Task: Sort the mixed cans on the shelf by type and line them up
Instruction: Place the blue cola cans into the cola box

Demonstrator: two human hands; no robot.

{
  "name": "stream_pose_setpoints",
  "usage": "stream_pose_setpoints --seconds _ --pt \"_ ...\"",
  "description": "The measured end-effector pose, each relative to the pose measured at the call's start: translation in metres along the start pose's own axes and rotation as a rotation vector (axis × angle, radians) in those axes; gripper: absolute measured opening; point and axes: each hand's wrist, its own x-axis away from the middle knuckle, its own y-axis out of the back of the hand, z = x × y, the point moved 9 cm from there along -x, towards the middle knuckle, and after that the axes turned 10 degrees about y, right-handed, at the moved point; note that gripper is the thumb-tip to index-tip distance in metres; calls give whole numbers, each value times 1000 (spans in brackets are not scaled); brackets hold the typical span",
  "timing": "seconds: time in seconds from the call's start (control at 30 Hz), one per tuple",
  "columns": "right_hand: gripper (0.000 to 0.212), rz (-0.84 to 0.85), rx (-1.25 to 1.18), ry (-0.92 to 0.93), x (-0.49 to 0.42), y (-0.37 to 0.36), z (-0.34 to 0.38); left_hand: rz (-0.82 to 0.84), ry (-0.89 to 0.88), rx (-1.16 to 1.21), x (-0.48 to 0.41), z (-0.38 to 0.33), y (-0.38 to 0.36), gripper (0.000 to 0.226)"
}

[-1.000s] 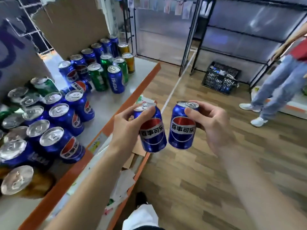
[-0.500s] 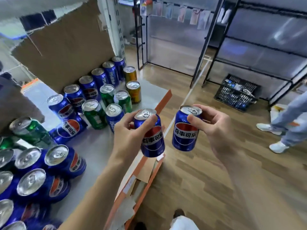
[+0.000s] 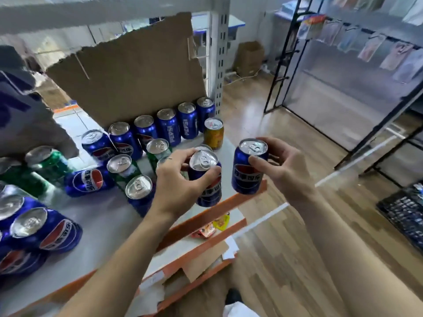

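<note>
Crowding beneath the left blue can (image 3: 209,191): green cans (image 3: 158,147).

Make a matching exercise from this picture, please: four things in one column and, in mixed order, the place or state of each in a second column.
Things
1. left hand
2. yellow can
3. cardboard sheet
4. black basket

Places or states
a. on the wooden floor, far right
b. stands behind the row of blue cans
c. grips a blue can above the shelf
d. upright on the shelf, beside the right end of that row

Pairs: 1-c, 2-d, 3-b, 4-a
</note>
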Motion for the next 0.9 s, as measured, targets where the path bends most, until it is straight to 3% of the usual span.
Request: stream_pose_setpoints --seconds 0.23,0.47,0.73,0.9 --pt "44 241 37 35 -44 -9 -43 -156 22 -213 -7 17 -15 66" --pt "44 332 2 56 -56 -25 -77 -258 -16 -397 0 27 -26 70" --pt "47 371 -51 70 -63 -27 -92 -316 37 -372 4 45 -37 58" --pt "46 445 -57 82 -59 -32 -102 -293 75 -351 1 49 -40 68"
